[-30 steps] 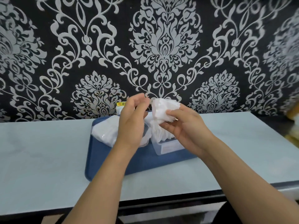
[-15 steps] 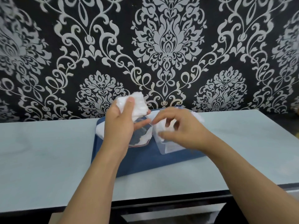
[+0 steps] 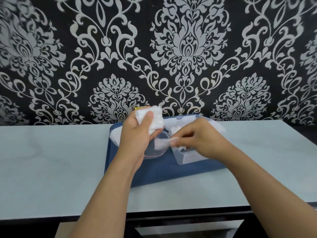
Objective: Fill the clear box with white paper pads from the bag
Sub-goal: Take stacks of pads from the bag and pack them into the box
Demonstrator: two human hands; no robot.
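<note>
My left hand (image 3: 137,134) grips a stack of white paper pads (image 3: 155,118) raised above the clear plastic bag (image 3: 155,149), which lies in the left half of a blue tray (image 3: 171,172). The clear box (image 3: 188,158) stands in the tray's right half with white pads in it, mostly hidden by my right hand (image 3: 199,141). That hand hovers over the box's left edge. Its blurred fingertips pinch a thin white pad (image 3: 175,139) beside the bag's mouth.
The tray sits on a pale blue-grey table (image 3: 51,160) pushed against a black wall with a silver pattern. The table's dark front edge (image 3: 171,214) runs below my forearms. A small yellow label (image 3: 136,108) peeks out behind the raised pads.
My right hand lowered its pads into the clear box, then shifted left toward the bag. My left hand took a stack of pads out of the bag and holds it up.
</note>
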